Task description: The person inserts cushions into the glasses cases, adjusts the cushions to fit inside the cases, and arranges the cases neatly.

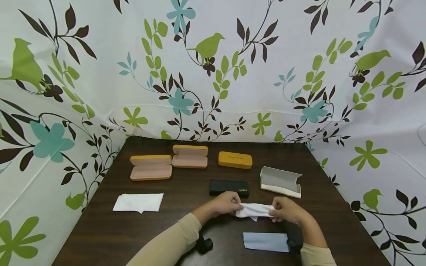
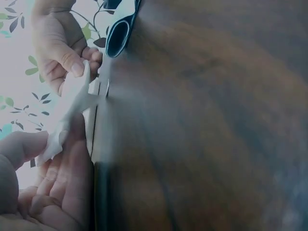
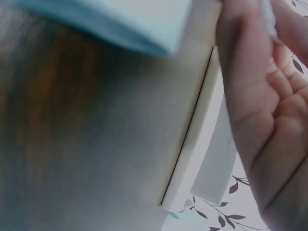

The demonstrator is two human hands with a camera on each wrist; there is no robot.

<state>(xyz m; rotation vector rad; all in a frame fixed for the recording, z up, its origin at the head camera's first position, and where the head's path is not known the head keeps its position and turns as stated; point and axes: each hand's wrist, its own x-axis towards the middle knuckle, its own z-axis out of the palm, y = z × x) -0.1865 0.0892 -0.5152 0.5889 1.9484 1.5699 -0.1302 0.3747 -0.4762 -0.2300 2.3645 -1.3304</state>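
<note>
A folded white cloth (image 1: pixel 254 210) is stretched above the table between both hands, a small corner hanging below it. At its left end, my left hand (image 1: pixel 226 202) pinches it between thumb and fingers. The other end is pinched by my right hand (image 1: pixel 287 210). In the left wrist view the cloth (image 2: pixel 72 103) appears edge-on, with the left thumb on top. Below the hands, a folded light-blue cloth (image 1: pixel 265 242) lies on the table near the right forearm. Just beyond the left hand sits a closed black glasses case (image 1: pixel 229 187).
An open white glasses case (image 1: pixel 279 181) stands beyond the right hand. Two open yellow cases, one at the left (image 1: pixel 151 172) and another beside it (image 1: pixel 190 161), and a closed yellow case (image 1: pixel 235 160) line the back. Another white cloth (image 1: pixel 139 202) lies at left on the dark table (image 1: pixel 100 236).
</note>
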